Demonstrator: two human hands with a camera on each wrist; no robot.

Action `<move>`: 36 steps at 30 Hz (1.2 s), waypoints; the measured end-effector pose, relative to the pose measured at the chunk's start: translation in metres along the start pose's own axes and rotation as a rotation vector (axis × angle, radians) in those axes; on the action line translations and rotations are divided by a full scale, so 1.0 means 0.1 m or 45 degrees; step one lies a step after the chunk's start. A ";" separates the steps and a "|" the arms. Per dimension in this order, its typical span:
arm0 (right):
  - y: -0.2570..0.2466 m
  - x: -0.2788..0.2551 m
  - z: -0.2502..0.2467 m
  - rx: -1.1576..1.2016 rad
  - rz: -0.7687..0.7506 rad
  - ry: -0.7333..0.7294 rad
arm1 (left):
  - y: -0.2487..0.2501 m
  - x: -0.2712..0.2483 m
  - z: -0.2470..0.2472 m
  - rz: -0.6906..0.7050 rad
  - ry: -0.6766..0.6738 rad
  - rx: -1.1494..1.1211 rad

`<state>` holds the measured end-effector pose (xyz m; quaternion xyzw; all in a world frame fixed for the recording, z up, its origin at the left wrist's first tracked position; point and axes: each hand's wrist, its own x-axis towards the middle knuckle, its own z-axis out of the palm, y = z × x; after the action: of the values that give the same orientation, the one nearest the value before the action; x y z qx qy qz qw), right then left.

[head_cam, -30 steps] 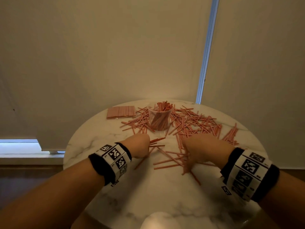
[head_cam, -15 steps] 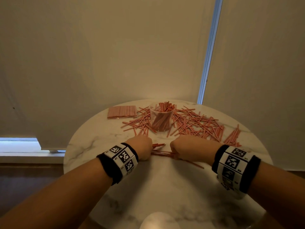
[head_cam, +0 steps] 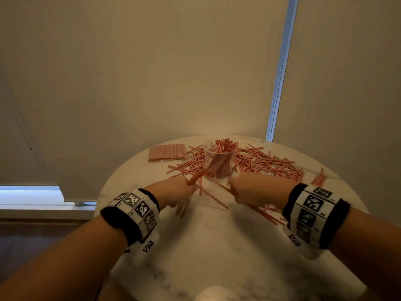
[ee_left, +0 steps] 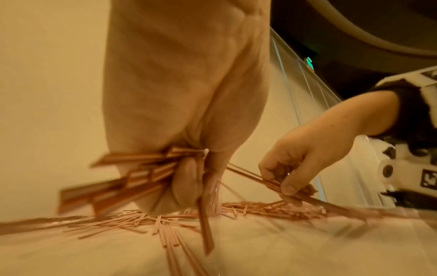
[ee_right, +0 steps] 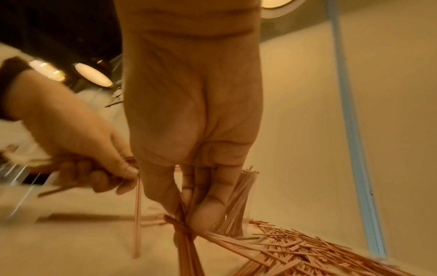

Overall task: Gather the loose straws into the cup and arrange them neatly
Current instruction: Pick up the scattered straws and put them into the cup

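A round white marble-patterned table (head_cam: 217, 246) stands against pale roller blinds (head_cam: 152, 72), with a narrow strip of blue daylight (head_cam: 280, 68) running down between two of them. Toward the far side of the table a clear plastic cup (head_cam: 219, 165) stands upright, already stuffed with thin pink straws whose tops fan out above its rim. Many loose straws (head_cam: 267, 162) lie scattered flat around the cup, most thickly to its right and some to its left, with a small separate cluster (head_cam: 318, 180) near the right edge. At the far left of the table sits a flat packet of straws (head_cam: 167, 152), laid side by side and apart from the scatter. The left hand (head_cam: 173, 192) is just in front of the cup and left of it, fingers curled round a bundle of straws (ee_left: 123, 179) that pokes out on both sides of the fist; the left wrist view shows the bundle splayed and crossed rather than lined up, one straw hanging down toward the table. The right hand (head_cam: 253, 190) is just in front of the cup on the right, thumb and fingers pinching a second handful of straws (ee_right: 187, 240) that slant down toward the tabletop. Both hands are held slightly above the surface, near each other but not touching. Each wrist wears a black band with white blocks (head_cam: 138, 208) printed with black square marker patterns.
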<state>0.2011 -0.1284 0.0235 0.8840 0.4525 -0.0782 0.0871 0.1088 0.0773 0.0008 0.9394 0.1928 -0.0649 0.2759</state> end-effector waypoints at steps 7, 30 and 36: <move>0.20 0.07 -0.23 0.585 -0.033 0.257 | 0.19 0.07 -0.12 0.085 0.162 -0.896; 0.18 0.72 -0.58 1.144 0.023 0.903 | 0.80 0.65 0.00 0.282 0.487 -1.421; 0.31 0.73 -0.73 1.076 0.041 0.938 | 0.85 0.70 -0.17 0.410 0.425 -1.349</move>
<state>0.2726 -0.0727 0.0808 0.8178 0.3686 0.0626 -0.4374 0.2072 0.0437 0.0411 0.6881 0.0946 0.2324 0.6808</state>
